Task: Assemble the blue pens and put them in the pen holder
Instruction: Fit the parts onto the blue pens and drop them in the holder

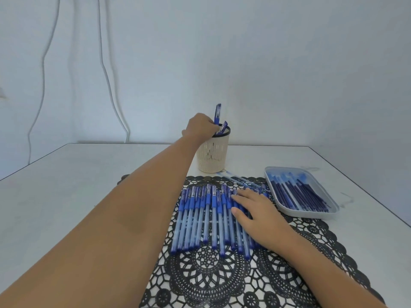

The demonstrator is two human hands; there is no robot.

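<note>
One blue pen (218, 113) is pinched upright over the cream pen holder (213, 156) by the left hand (200, 126), beside a second pen (224, 126) leaning inside. It is best lowered straight and released only once inside the rim. The right hand (255, 215) is laid flat, uncurled, on the row of pens (200, 218).

Row of pens (206, 218) on mat (211, 281); pen holder (213, 156) just behind mat; tray (311, 215) of refills (298, 194) right of pens.
</note>
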